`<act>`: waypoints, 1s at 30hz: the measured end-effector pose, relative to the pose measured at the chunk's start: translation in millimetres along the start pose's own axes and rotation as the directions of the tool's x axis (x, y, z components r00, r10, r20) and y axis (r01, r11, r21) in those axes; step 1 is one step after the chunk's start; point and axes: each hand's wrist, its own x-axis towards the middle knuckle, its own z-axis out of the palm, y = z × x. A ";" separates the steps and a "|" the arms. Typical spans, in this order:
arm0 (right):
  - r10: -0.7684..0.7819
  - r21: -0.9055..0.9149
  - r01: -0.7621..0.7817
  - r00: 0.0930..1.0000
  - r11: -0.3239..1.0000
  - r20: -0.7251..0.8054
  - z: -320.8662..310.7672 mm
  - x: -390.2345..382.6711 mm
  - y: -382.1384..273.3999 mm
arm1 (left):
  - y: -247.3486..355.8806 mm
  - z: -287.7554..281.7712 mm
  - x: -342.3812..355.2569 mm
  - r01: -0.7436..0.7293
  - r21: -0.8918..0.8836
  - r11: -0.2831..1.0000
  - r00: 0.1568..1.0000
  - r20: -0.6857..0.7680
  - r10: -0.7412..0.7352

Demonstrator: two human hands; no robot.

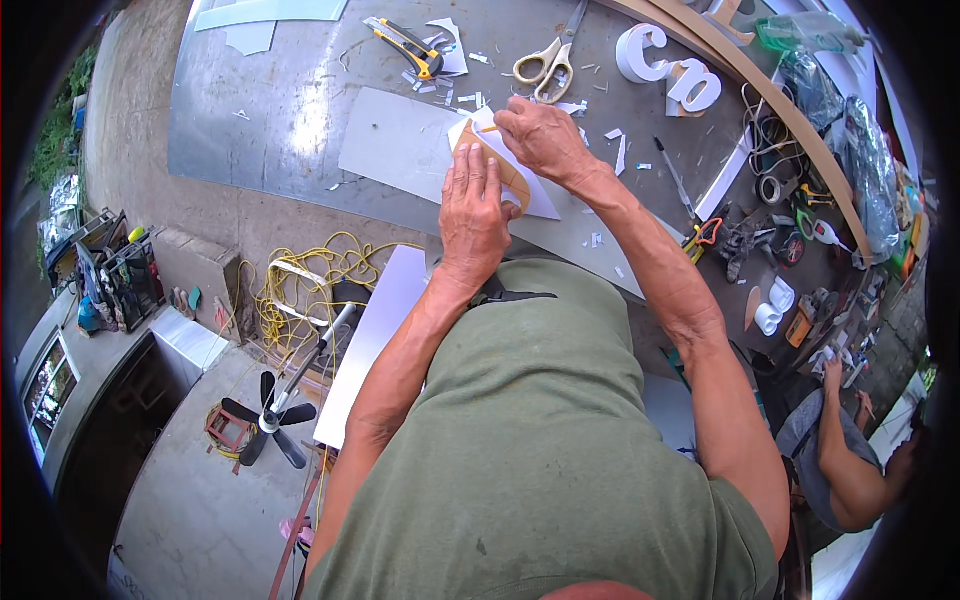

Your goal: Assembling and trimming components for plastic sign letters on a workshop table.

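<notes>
My left hand lies flat with its fingers stretched out, pressing on a brown curved template. Under that template is a piece of white sheet, which rests on a larger pale grey sheet at the table's near edge. Closed round a thin yellow pencil, my right hand is at the far end of the template, with the tip close to its edge. Part of the template is hidden beneath my left fingers.
Beyond my hands lie cream-handled scissors, a yellow-black utility knife and white scraps. White cut-out letters stand at the far right. A pen, tape rolls and tools lie rightward. Another person sits at lower right; yellow cord is left.
</notes>
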 end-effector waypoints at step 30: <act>-0.006 0.101 0.009 1.000 0.995 -0.029 0.5 17.5 9.2 | 1.3 -2.5 3.3 0.019 -0.026 0.999 1.000 0.012 -0.019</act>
